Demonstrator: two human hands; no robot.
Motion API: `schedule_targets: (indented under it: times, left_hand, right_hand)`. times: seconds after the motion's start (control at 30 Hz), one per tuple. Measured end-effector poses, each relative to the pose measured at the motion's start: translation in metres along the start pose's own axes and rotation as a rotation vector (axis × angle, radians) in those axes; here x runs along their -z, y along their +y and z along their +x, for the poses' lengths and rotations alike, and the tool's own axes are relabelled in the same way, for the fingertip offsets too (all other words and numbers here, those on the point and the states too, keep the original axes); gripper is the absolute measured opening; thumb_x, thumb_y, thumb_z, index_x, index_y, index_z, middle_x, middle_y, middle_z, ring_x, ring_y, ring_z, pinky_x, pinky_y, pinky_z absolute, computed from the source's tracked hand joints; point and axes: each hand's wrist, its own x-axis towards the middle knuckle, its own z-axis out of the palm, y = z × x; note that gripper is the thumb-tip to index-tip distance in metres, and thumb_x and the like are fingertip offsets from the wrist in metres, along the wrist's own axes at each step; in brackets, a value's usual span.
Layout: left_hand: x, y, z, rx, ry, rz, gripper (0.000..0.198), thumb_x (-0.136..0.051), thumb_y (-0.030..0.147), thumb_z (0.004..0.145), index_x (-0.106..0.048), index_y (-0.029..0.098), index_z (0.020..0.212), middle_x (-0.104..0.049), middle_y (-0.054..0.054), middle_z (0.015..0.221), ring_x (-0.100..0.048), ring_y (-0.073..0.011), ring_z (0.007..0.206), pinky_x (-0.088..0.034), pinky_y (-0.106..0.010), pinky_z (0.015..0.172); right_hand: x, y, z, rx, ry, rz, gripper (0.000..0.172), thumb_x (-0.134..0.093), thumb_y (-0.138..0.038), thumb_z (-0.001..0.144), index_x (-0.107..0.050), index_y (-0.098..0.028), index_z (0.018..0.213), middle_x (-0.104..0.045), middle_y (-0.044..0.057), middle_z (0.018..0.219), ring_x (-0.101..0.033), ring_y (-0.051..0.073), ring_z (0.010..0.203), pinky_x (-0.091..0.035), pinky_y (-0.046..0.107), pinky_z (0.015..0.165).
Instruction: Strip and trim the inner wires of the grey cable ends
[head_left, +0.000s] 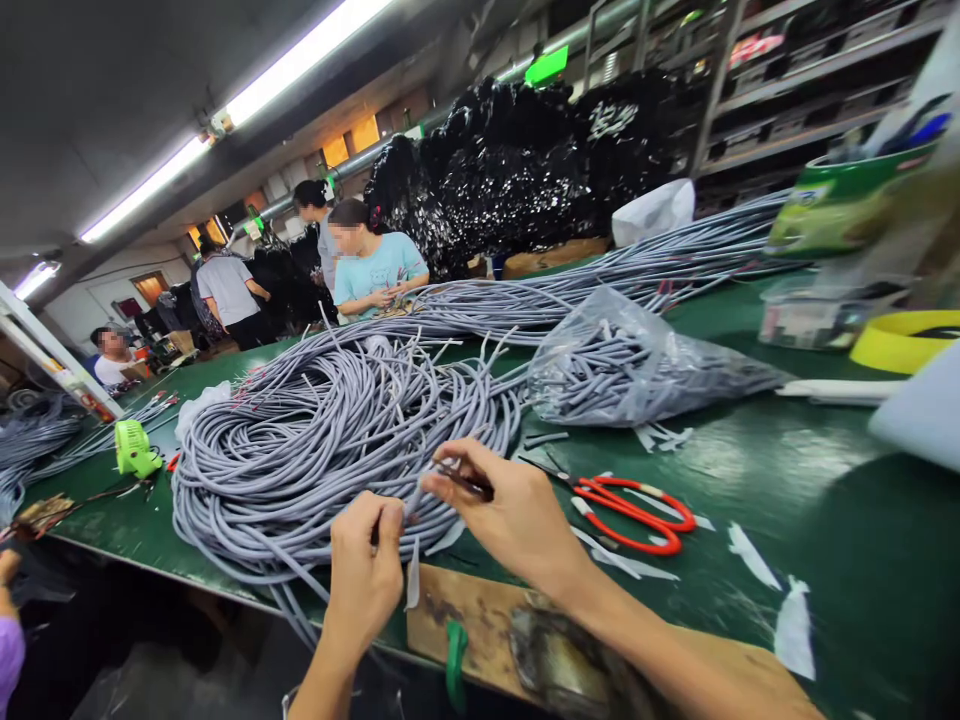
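- Left hand (366, 558): fingers curled, grip closed to a pinch of thumb and forefinger; it has hold of a grey cable (414, 500) near its end.
- Right hand (517, 515): fingers bent, grip nearly closed about a thin, dark tool (474, 483); the thumb and forefinger tips meet at the cable's end. Whether they press on the cable or lie just beside it cannot be told.
- Cable: raised between the two hands, in front of the coil (251, 490), a large heap of looped grey cable on the green counter (862, 530).
- Strip (413, 575): white, hanging just below the left fingertips; what holds it is unclear.
- Board (435, 605): wooden, at the counter's near edge below the hands; a green clamp (455, 665) stands at its front.
- Scissors (660, 547): red-handled, lying beside the right hand, with white scraps (795, 630) farther right.
- Bag (637, 380): transparent, filled with short grey pieces, beside the coil.
- Co-worker (382, 270): in a light blue top, beyond the coil, hands together.
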Motion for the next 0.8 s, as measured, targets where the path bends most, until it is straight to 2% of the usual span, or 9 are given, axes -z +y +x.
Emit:
schedule_targets:
  times: [0.1,0.17,0.23,0.3,0.43,0.53,0.63,0.7,0.8]
  left_hand:
    - [0.0,-0.003,0.002,0.016,0.03,0.018,0.022,-0.046,0.018,0.085,-0.067,0.014,0.085,-0.063,-0.005,0.071,-0.058,-0.0145,0.063,-0.045,-0.023,0.055]
    - [-0.002,-0.004,0.002,-0.001,0.064,0.038,0.019,-0.049,0.015,0.083,-0.067,0.015,0.09,-0.066,-0.007,0.076,-0.061,-0.0157,0.068,-0.048,-0.024,0.06]
    - [-0.006,-0.003,0.0,-0.039,0.095,0.059,0.018,-0.051,0.013,0.081,-0.068,0.016,0.087,-0.068,-0.007,0.077,-0.064,-0.0164,0.069,-0.051,-0.025,0.063]
    - [-0.012,-0.002,-0.004,-0.095,0.123,0.076,0.018,-0.054,0.011,0.079,-0.068,0.018,0.086,-0.07,-0.006,0.077,-0.065,-0.0165,0.069,-0.052,-0.026,0.064]
    - [-0.021,-0.001,-0.01,-0.16,0.158,0.071,0.018,-0.056,0.008,0.076,-0.069,0.018,0.085,-0.07,-0.005,0.071,-0.065,-0.0147,0.062,-0.052,-0.023,0.059]
    - [-0.02,-0.002,-0.007,-0.084,0.101,0.035,0.017,-0.055,0.008,0.076,-0.069,0.018,0.08,-0.069,-0.004,0.068,-0.064,-0.0144,0.06,-0.051,-0.024,0.057]
    - [-0.012,-0.004,0.0,0.022,-0.055,-0.004,0.016,-0.054,0.009,0.075,-0.067,0.018,0.076,-0.068,-0.003,0.068,-0.061,-0.0146,0.061,-0.048,-0.024,0.057]
    - [-0.007,-0.006,0.003,0.027,-0.098,-0.065,0.012,-0.055,0.013,0.075,-0.065,0.016,0.071,-0.064,-0.002,0.063,-0.057,-0.0137,0.057,-0.044,-0.022,0.052]
    - [0.0,-0.011,0.002,-0.044,-0.08,-0.152,0.015,-0.053,0.022,0.078,-0.061,0.015,0.067,-0.057,-0.002,0.058,-0.051,-0.0128,0.053,-0.039,-0.022,0.048]
  right_hand:
    - [-0.002,0.007,-0.006,-0.098,0.081,-0.058,0.044,-0.039,-0.059,0.08,-0.054,-0.019,0.091,-0.057,-0.002,0.054,-0.052,0.014,0.042,-0.038,0.023,0.041]
    - [0.0,0.01,-0.013,-0.087,0.094,-0.081,0.043,-0.039,-0.057,0.081,-0.056,-0.02,0.094,-0.064,0.002,0.065,-0.058,0.016,0.051,-0.042,0.025,0.046]
    - [0.0,0.012,-0.017,-0.058,0.06,-0.053,0.039,-0.039,-0.054,0.082,-0.058,-0.02,0.087,-0.065,0.003,0.069,-0.06,0.016,0.055,-0.044,0.024,0.049]
    - [-0.001,0.012,-0.018,-0.053,0.003,-0.001,0.039,-0.041,-0.053,0.082,-0.057,-0.02,0.069,-0.061,0.001,0.057,-0.055,0.014,0.048,-0.041,0.022,0.045]
    - [-0.007,0.01,-0.017,-0.048,0.011,0.003,0.044,-0.042,-0.045,0.084,-0.038,-0.021,0.047,-0.042,-0.003,0.039,-0.039,0.009,0.036,-0.03,0.021,0.037]
    - [-0.008,0.008,-0.022,0.045,0.035,0.022,0.033,-0.043,-0.03,0.084,-0.047,-0.02,0.054,-0.053,0.0,0.049,-0.048,0.011,0.043,-0.035,0.021,0.044]
    - [-0.008,0.005,-0.028,0.102,0.046,0.125,0.021,-0.045,-0.024,0.082,-0.055,-0.019,0.065,-0.059,0.002,0.057,-0.051,0.012,0.047,-0.037,0.022,0.046]
    - [-0.01,0.004,-0.029,0.024,0.022,0.26,0.022,-0.046,-0.029,0.082,-0.055,-0.019,0.064,-0.053,0.0,0.051,-0.046,0.01,0.043,-0.034,0.022,0.042]
    - [-0.017,0.005,-0.023,-0.234,-0.083,0.562,0.041,-0.046,-0.05,0.079,-0.045,-0.02,0.053,-0.038,-0.005,0.042,-0.033,0.008,0.037,-0.025,0.022,0.036]
